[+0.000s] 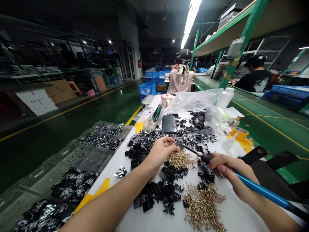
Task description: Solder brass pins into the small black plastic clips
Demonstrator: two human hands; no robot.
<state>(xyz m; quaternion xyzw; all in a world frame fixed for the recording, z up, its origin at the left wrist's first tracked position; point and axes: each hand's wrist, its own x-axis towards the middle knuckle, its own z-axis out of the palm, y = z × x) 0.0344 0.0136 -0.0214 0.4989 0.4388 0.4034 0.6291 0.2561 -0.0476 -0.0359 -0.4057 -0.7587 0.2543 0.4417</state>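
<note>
My left hand (162, 152) is closed in a pinch on a small black plastic part (179, 145), partly hidden by the fingers. My right hand (233, 174) grips a long blue-handled tool (262, 190) with a black collar and a thin metal shaft, which looks like a soldering iron. Its tip reaches the black part or close beside it; I cannot tell whether they touch. Just below the fingertips lies a heap of small curved brass pins (181, 159). A larger brass pile (204, 206) sits nearer me. Loose black plastic parts (158, 190) surround the left wrist.
Farther up the white table lie a phone (169, 123), clear plastic bag (193, 100), lidded mug (167, 100) and white bottle (225, 98). Orange tape (238, 133) rests at the right. Clear trays (94, 151) hold metal-and-black pieces at left. Other people (181, 79) sit beyond.
</note>
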